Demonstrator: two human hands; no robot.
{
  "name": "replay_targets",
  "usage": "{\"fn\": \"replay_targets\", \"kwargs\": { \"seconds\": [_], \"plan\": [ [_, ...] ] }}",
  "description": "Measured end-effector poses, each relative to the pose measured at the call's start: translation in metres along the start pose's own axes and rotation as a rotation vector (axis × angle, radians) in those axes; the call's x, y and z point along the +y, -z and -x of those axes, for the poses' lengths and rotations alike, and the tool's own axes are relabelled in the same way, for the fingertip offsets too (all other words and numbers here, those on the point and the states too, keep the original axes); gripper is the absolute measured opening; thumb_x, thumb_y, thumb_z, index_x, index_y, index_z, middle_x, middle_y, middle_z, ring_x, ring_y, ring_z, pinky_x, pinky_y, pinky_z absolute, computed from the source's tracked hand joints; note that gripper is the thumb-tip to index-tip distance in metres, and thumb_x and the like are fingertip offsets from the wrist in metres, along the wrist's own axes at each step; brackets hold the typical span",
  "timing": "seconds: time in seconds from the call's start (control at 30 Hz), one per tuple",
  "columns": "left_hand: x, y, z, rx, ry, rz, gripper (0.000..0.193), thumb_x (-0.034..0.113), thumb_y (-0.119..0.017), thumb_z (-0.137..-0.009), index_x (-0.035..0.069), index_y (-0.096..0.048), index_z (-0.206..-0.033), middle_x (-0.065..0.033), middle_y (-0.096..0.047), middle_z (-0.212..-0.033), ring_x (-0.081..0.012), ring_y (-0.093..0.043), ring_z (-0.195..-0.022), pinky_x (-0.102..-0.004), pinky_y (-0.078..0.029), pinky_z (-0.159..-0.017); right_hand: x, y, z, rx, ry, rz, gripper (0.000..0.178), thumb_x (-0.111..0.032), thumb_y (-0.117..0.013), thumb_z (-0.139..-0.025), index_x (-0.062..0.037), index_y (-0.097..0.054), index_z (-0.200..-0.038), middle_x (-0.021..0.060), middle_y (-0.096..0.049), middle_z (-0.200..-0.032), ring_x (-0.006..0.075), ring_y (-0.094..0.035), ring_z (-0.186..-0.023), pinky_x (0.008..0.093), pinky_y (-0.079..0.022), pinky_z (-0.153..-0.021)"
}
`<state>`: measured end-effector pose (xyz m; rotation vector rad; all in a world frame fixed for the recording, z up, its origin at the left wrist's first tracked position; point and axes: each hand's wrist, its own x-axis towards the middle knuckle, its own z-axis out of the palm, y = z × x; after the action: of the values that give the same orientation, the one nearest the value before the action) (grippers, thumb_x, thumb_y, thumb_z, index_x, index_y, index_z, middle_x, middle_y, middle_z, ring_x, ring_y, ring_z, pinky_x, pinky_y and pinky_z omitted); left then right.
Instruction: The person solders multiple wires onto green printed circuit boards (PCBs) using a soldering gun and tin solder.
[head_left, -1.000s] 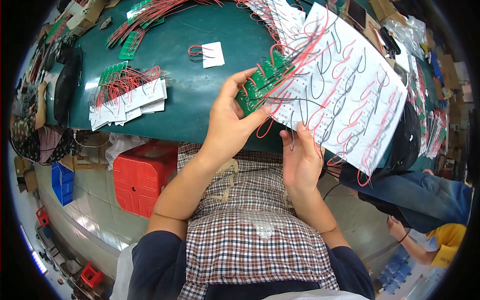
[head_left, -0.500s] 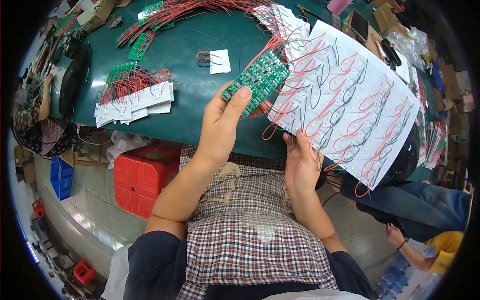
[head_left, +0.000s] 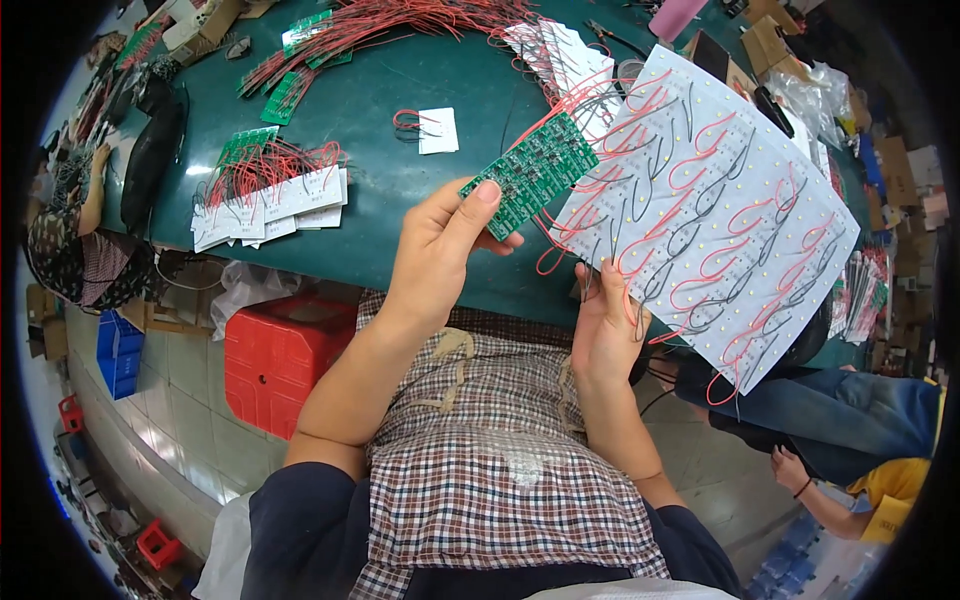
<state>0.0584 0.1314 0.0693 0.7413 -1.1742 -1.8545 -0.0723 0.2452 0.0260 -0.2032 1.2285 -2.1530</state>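
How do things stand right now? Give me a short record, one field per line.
Left grip: green circuit board, thumb on top
Right grip: wired white panel, thumb at its lower-left edge
Work surface: green table
Table, left: overlapping white strips with red wiring
Table, middle: small white piece, lying apart
Table, far side: red wire bundle
Below table edge, left: red plastic stool
Nearby: another person's yellow sleeve, lower right
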Motion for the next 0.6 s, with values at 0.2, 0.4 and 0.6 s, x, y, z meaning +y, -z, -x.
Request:
{"fn": "replay_targets", "kwargs": {
  "seconds": [0.2, 0.4, 0.6],
  "plan": [
    [0.000, -0.001, 0.001, -0.016, 0.001, -0.031, 0.032, 0.030, -0.053, -0.097, 0.000, -0.064, -0.104, -0.0044, -0.066, -0.089, -0.0108, -0.063, -0.073, -0.0229, -0.047, -0.063, 0.003, 0.011, 0.000, -0.054, 0.010, 0.014, 0.013, -0.010, -0.063, -0.090, -0.0013, -0.062, -0.100, 0.0056, -0.062, -0.101, 0.0145, -0.059, -0.090, 0.0372, -0.053, -0.084],
    [-0.001, -0.001, 0.001, -0.014, 0.001, -0.076, 0.030, 0.029, -0.054, -0.097, 0.001, -0.064, -0.105, -0.0039, -0.066, -0.092, -0.0100, -0.063, -0.075, -0.0212, -0.044, -0.062, 0.001, 0.006, 0.000, -0.022, 0.033, 0.008, 0.009, -0.011, -0.063, -0.090, -0.0015, -0.064, -0.093, 0.0050, -0.062, -0.096, 0.0138, -0.059, -0.088, 0.0372, -0.053, -0.084],
    [0.000, -0.003, 0.002, -0.032, 0.019, -0.077, 0.029, 0.027, -0.053, -0.097, 0.001, -0.063, -0.107, -0.0045, -0.067, -0.095, -0.0101, -0.063, -0.076, -0.0205, -0.044, -0.062, 0.005, 0.014, -0.002, -0.040, 0.048, 0.014, 0.012, -0.010, -0.062, -0.091, -0.0014, -0.062, -0.099, 0.0053, -0.062, -0.099, 0.0140, -0.059, -0.089, 0.0366, -0.053, -0.083]
  ]
}}
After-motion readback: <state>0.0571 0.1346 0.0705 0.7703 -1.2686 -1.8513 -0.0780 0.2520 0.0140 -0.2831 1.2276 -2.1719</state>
